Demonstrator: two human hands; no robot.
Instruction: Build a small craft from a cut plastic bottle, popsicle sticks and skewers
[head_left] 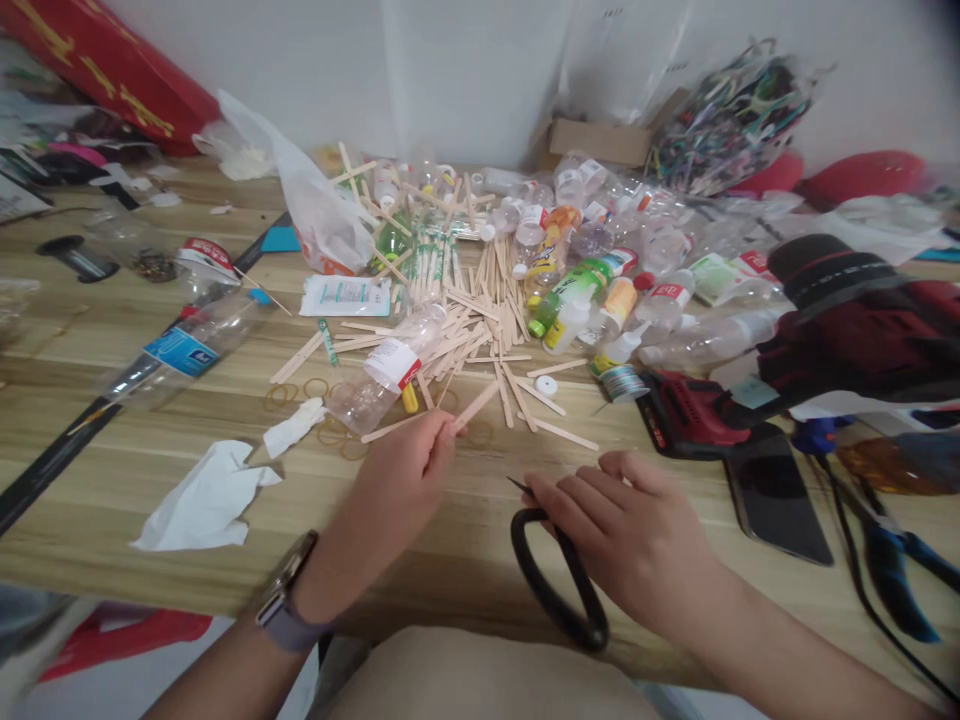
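Note:
My left hand [411, 468], wearing a watch, pinches a flat wooden craft stick [477, 405] that points up and to the right. My right hand [630, 530] is closed around black-handled scissors [596, 630]; a large handle loop hangs below the fingers and a dark pointed tip shows at their left. The rest of the scissors is hidden by the hand. Just beyond my left hand lies a clear plastic bottle [390, 365] with a red and white label. A heap of loose craft sticks [480, 320] spreads behind both hands.
Several empty bottles [577, 290] crowd the back right. A red and black power drill [847, 330], a phone [780, 490] and pliers [892, 570] lie right. Crumpled tissue [206, 500], rubber bands [281, 397] and a blue-labelled bottle [180, 350] are left. A thread spool [622, 382] stands mid-right.

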